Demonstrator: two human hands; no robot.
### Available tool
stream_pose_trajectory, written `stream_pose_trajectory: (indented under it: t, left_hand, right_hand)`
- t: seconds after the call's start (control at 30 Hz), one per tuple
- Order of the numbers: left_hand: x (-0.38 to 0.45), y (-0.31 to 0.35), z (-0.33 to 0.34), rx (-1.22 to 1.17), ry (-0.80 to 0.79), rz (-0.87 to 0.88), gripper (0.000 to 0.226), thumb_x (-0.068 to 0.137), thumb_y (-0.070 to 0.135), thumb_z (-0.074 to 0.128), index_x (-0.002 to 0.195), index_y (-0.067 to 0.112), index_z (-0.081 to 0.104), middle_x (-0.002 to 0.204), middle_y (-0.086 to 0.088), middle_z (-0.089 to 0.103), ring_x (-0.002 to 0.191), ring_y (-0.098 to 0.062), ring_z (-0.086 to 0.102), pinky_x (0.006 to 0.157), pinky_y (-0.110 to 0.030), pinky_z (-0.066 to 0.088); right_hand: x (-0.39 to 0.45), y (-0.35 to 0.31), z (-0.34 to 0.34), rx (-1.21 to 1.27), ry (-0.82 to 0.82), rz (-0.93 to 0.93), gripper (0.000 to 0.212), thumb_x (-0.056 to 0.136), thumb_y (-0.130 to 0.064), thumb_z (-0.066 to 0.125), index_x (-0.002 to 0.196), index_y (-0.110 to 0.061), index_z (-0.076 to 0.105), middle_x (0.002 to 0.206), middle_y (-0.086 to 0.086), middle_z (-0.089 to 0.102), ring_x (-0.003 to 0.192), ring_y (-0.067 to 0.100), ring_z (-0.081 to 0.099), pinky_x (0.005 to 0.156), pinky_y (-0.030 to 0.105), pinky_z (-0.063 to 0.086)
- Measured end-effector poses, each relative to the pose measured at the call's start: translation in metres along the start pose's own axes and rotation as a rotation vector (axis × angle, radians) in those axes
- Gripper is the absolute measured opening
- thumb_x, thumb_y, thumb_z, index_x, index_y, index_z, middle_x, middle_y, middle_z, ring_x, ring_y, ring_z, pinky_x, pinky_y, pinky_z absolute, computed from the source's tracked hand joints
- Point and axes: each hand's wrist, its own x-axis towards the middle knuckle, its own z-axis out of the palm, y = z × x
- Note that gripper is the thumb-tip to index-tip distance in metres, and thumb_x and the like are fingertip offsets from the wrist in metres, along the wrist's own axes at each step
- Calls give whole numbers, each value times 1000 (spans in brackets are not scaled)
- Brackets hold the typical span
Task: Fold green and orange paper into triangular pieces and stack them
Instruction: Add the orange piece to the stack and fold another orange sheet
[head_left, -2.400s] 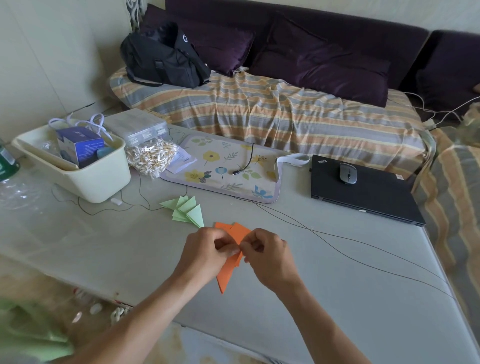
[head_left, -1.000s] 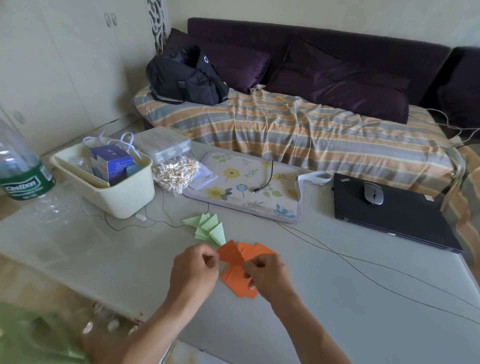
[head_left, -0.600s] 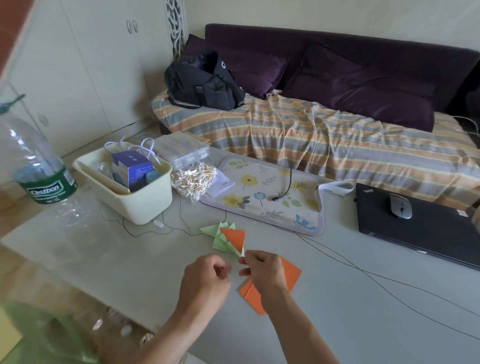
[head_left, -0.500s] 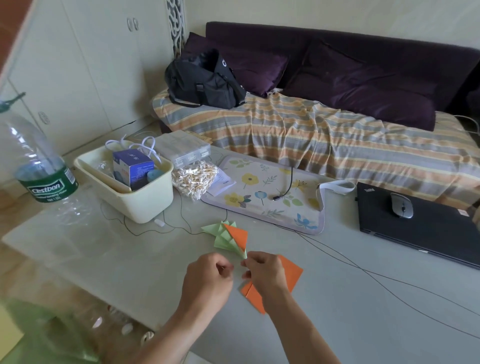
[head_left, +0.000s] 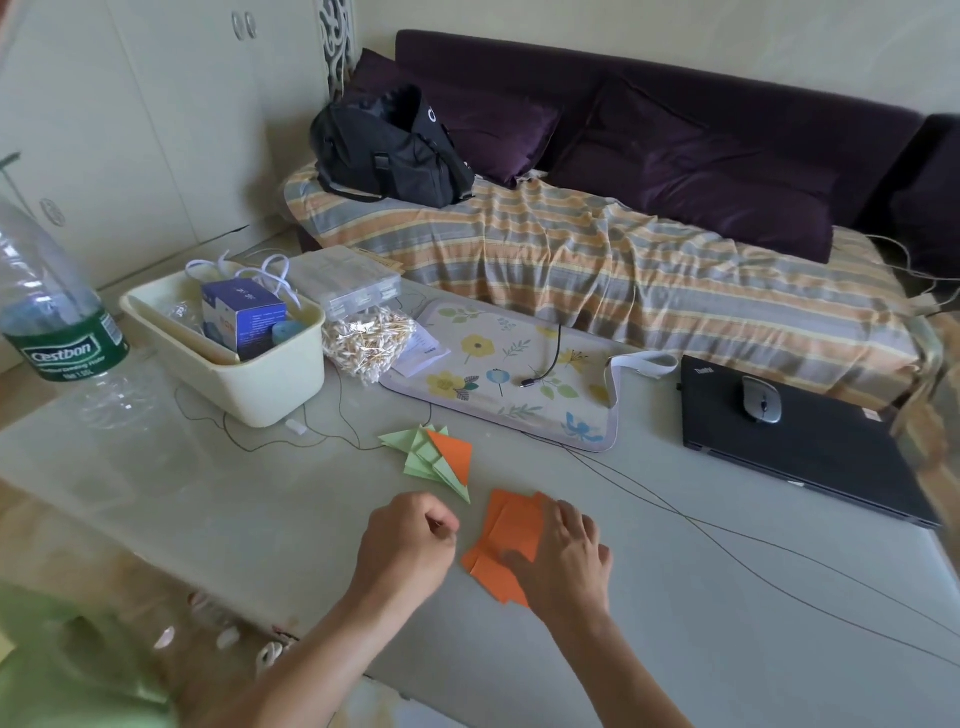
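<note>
Now that an orange triangle (head_left: 453, 451) lies on the green stack (head_left: 423, 457), no longer held as it was a moment ago, one more piece is done. The right hand (head_left: 563, 556) has moved just right of the stack and presses flat, fingers apart, on the orange sheets (head_left: 506, 540) on the table (head_left: 260, 519), probably to take the next one. The left hand (head_left: 408, 545) is loosely curled and holds nothing.
</note>
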Motion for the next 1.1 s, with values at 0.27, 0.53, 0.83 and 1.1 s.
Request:
stream_pose_trajectory:
  t: [0.27,0.53,0.83,1.1]
  left_hand:
    - [-5,2,12,4,-27,-4,19,88,16,60,86,27,75,83,11,71,79,-9,66,70,-19,48]
    - [-6,6,28,32,-73,-2,11,89,22,65,86,23,75,85,7,72,87,-15,69,73,-23,51]
    - [-8,12,37,18,-84,25,5,88,22,67,88,24,73,84,9,70,84,-12,66,71,-21,46]
    - [-9,25,38,-161,-33,75,4,86,24,74,87,27,76,81,14,73,78,-1,67,60,-6,42]
  right_hand:
    - [-7,3,0,42,54,-76,65,85,-39,69,142,-25,41,132,-6,56,126,21,45,100,34,39]
    - [-5,13,-1,327,152,-144,32,77,-7,71,103,-7,54,97,5,53,83,30,55,67,36,44]
    - [-5,28,-16,484,213,-125,8,80,-6,74,81,-12,68,82,-2,60,76,14,56,66,11,37]
    - [-18,28,-49,679,-68,-115,12,82,-18,75,77,-23,65,66,-8,60,56,4,46,55,15,38]
